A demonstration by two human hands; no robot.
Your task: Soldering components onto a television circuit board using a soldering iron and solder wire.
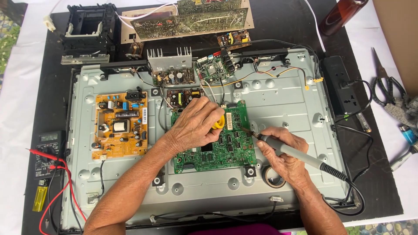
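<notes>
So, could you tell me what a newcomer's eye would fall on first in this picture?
Probably the green circuit board at the centre of the grey metal panel, where the right hand points a soldering iron at it and the left hand holds something yellow. Next, the orange board to the left, and the red probe leads at the lower left.

A grey-handled soldering iron (291, 151) lay slanted in the right hand (285, 159), its tip touching the green circuit board (217, 146), which lay flat mid-tabletop. The left hand (196, 124) pressed a yellow tool (220, 122) onto the board.
</notes>
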